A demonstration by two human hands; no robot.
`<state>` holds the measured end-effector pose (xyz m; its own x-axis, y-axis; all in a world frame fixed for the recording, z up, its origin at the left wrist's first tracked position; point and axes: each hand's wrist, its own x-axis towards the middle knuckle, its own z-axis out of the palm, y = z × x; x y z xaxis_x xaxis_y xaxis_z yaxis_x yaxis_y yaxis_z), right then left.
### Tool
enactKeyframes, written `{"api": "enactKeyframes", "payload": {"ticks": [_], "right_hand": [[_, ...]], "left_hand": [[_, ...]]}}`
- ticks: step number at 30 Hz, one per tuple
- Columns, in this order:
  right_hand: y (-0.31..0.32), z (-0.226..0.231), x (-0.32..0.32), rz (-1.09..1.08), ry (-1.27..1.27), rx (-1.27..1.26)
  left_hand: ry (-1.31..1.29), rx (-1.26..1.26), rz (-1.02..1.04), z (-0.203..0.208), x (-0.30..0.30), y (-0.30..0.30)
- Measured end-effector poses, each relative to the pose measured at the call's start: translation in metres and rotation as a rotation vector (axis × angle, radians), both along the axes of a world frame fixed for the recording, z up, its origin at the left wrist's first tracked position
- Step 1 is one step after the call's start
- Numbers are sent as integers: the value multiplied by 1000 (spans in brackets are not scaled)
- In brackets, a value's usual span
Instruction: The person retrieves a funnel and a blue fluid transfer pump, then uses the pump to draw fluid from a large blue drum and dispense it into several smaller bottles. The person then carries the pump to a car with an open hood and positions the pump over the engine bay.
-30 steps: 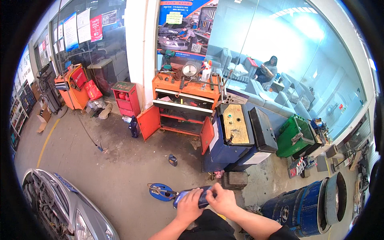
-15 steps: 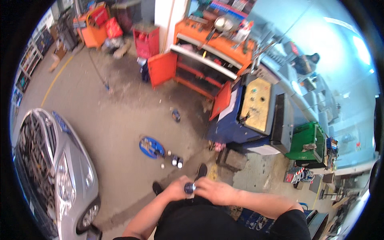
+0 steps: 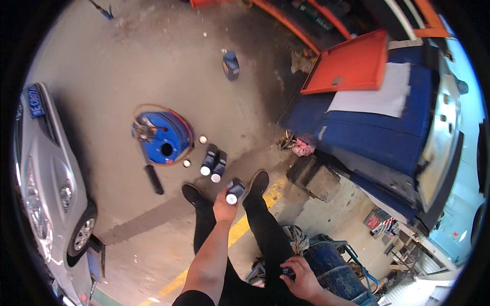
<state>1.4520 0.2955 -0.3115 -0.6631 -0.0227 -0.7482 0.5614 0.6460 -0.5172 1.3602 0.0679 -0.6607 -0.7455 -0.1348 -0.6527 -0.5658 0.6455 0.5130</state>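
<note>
My left hand [image 3: 224,208] is wrapped round a dark plastic bottle [image 3: 235,188] with a round white top, held above the floor between my shoes. Lower on the right, my right hand [image 3: 302,279] is closed with a small dark piece [image 3: 288,272] at its fingertips, perhaps a cap; blur hides its details. Just beyond the held bottle stand two similar dark bottles, one [image 3: 210,157] beside the other [image 3: 220,167], both with white tops. Two small white round discs, one [image 3: 203,139] farther and one [image 3: 187,163] nearer, lie on the floor by them.
A blue drum [image 3: 176,133] with a pump and hose stands left of the bottles. Farther off is another dark bottle [image 3: 230,66]. A silver car [image 3: 56,188] stands at left, a blue cabinet [image 3: 367,137] at right. A dark blue barrel [image 3: 332,268] is near my right hand.
My hands were together at the bottle; now my right hand has come away toward the lower right with the small dark piece, leaving the bottle in my left. The view has tipped down.
</note>
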Motion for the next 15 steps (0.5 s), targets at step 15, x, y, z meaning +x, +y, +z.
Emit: {"api": "enactKeyframes", "payload": {"ticks": [15], "right_hand": [[-16,-76,-25,-156,-211,-8]], "left_hand": [[-452,58,-22,-62,71,-8]]}}
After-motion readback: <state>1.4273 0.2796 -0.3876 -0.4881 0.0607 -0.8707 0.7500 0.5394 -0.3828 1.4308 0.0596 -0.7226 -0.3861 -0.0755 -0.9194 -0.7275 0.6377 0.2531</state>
